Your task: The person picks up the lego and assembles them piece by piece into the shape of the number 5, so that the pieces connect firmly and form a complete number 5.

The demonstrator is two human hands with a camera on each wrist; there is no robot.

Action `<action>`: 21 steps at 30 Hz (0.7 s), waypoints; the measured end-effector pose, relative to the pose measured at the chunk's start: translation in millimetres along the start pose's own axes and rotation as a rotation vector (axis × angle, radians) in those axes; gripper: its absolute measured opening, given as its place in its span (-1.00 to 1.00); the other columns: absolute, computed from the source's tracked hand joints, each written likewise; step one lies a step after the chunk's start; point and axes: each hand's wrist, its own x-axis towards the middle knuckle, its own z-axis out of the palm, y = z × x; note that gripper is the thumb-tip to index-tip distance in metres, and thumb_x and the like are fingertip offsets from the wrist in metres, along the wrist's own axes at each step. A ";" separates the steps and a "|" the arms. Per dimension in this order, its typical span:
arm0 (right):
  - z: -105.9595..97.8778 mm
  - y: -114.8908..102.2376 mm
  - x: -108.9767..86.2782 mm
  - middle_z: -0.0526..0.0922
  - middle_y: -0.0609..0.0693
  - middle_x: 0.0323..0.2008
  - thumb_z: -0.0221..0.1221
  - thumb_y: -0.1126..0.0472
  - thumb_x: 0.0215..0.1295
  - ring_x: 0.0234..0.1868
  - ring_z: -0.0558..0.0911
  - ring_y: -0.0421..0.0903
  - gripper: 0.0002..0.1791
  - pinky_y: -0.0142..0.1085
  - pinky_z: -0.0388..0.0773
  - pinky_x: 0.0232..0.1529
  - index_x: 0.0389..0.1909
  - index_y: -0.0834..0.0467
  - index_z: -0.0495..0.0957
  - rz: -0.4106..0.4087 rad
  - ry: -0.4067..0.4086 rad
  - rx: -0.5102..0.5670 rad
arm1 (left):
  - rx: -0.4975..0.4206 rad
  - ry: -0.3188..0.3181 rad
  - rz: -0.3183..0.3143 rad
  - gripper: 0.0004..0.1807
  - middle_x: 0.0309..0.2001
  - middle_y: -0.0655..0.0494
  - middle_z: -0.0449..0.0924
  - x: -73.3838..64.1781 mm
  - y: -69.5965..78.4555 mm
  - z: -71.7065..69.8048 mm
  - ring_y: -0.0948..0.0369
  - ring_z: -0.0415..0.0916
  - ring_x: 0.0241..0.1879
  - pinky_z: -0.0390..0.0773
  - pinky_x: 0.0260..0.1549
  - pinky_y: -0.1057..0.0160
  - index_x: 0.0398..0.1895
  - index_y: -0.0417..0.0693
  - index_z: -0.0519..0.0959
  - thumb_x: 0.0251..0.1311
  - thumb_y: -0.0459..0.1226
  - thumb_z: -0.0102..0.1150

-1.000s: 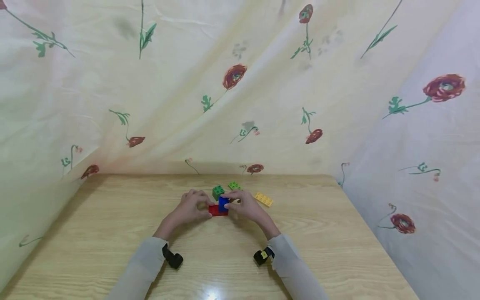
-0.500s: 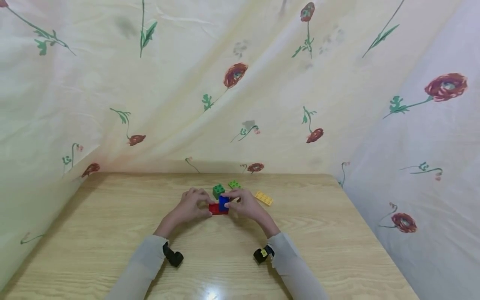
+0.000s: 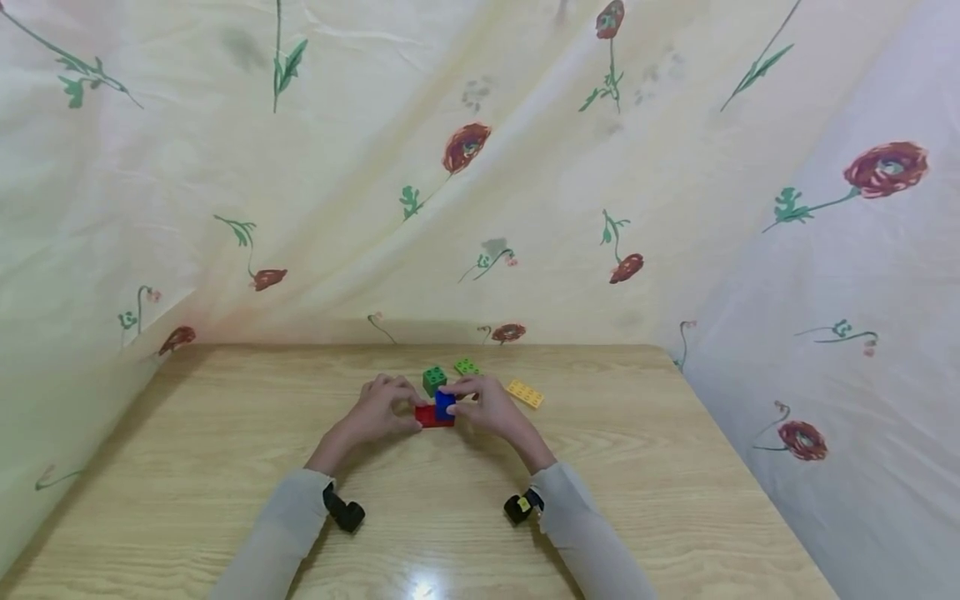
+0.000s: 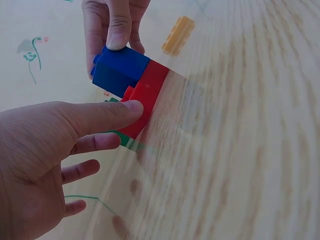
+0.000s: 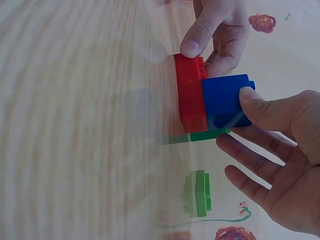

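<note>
A long red toy building brick (image 3: pixel 426 417) rests on the table, its left end pinched between thumb and fingers of my left hand (image 3: pixel 382 410). On the red brick's right half sits a blue brick (image 3: pixel 444 406), pinched by my right hand (image 3: pixel 486 404). In the left wrist view the left thumb lies along the side of the red brick (image 4: pixel 145 102), and studs show beside the blue brick (image 4: pixel 120 70). The right wrist view has the right thumb on the blue brick (image 5: pixel 227 100), which meets the red brick (image 5: pixel 191 95) face to face.
Just behind the red brick stands a dark green brick (image 3: pixel 434 380). A flat light green brick (image 3: pixel 467 367) lies farther back, and a flat yellow brick (image 3: pixel 525 393) lies to the right. A flower-printed cloth (image 3: pixel 337 208) hangs behind the wooden table (image 3: pixel 660 467).
Both hands keep their grip on the red and blue bricks, which stay together in the same place. The head view shifts slightly.
</note>
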 end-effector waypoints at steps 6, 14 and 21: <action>1.2 0.4 -1.0 0.76 0.03 -0.02 0.37 0.29 0.27 -0.09 0.60 -0.11 -0.68 -0.26 0.50 -0.11 0.05 0.09 0.74 0.010 0.015 0.024 | -0.003 -0.010 -0.020 -0.76 0.07 0.13 0.61 -1.8 2.0 0.5 0.04 0.30 0.13 0.04 0.33 -0.28 -0.12 0.16 0.75 0.13 -0.16 0.51; -1.2 2.2 -1.2 0.78 0.03 -0.03 0.38 0.29 0.26 -0.09 0.62 -0.03 -0.69 -0.31 0.47 -0.18 0.03 0.11 0.74 -0.019 0.002 0.055 | -0.025 0.002 -0.035 -0.77 0.06 0.15 0.61 -1.1 1.2 2.2 0.05 0.29 0.14 0.08 0.32 -0.24 -0.15 0.20 0.74 0.11 -0.16 0.52; -5.9 0.6 -4.5 0.77 0.05 0.05 0.38 0.24 0.28 -0.01 0.64 0.02 -0.67 -0.35 0.50 -0.21 0.06 0.11 0.73 -0.021 -0.031 0.066 | -0.032 0.003 -0.032 -0.75 0.03 0.19 0.63 -2.6 2.2 2.8 0.09 0.29 0.12 0.11 0.28 -0.20 -0.11 0.21 0.76 0.12 -0.16 0.51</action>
